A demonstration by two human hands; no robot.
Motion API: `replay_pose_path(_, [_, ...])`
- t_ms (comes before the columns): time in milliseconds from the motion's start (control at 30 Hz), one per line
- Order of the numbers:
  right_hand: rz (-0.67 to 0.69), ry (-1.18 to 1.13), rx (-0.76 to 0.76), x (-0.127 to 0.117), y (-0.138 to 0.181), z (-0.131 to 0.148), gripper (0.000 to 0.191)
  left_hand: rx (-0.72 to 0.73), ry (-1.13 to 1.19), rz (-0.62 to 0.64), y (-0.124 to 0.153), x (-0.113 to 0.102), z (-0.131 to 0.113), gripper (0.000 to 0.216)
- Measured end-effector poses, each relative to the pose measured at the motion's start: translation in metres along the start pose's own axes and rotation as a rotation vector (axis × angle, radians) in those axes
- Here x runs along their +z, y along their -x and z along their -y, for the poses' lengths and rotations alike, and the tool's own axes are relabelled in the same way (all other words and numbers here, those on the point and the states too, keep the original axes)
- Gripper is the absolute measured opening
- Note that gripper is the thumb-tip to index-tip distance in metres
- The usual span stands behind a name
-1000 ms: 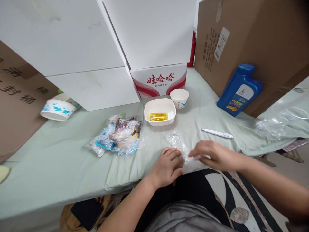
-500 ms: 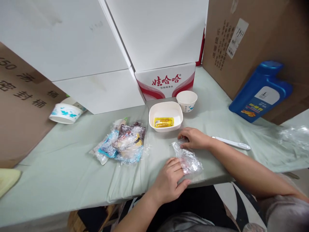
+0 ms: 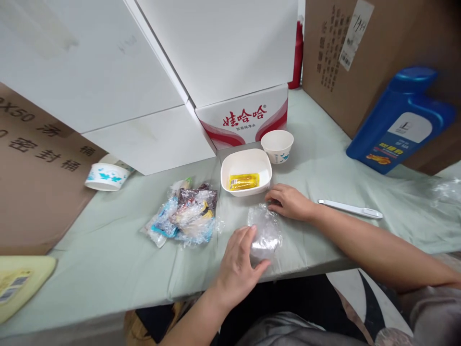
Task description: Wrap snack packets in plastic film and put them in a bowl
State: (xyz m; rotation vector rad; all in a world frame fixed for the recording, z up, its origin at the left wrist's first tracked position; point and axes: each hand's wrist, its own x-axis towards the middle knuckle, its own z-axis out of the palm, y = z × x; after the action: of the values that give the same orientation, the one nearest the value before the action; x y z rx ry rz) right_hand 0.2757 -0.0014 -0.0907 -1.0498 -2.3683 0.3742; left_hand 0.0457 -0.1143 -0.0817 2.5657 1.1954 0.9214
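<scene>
With the clear plastic film (image 3: 267,228) at 6 o'clock from the white dish (image 3: 225,169), we should press evenly: left hand (image 3: 236,266) spread flat on it, right hand (image 3: 291,203) curled at its far edge, grip unclear.

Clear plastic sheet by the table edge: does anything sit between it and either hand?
Nothing visible does. The left hand rests on the near side of the clear plastic sheet, and the right hand touches its far edge.
</scene>
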Motion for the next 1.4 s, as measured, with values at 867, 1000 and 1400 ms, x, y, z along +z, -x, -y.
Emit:
replay_pose_path(867, [0.152, -0.156, -0.35, -0.003, 0.006, 0.026, 0.03, 0.138, -0.146, 0.099, 0.04, -0.005, -0.006, 0.042])
replay_pose_path(1000, [0.105, -0.188, -0.336, -0.009, 0.005, 0.025, 0.029, 0.121, -0.121, 0.163, 0.038, -0.002, -0.004, 0.037])
replay_pose_path(1400, [0.287, -0.188, -0.339, -0.009, 0.006, 0.026, 0.019, 0.106, -0.004, 0.027, 0.035, -0.007, -0.002, 0.037])
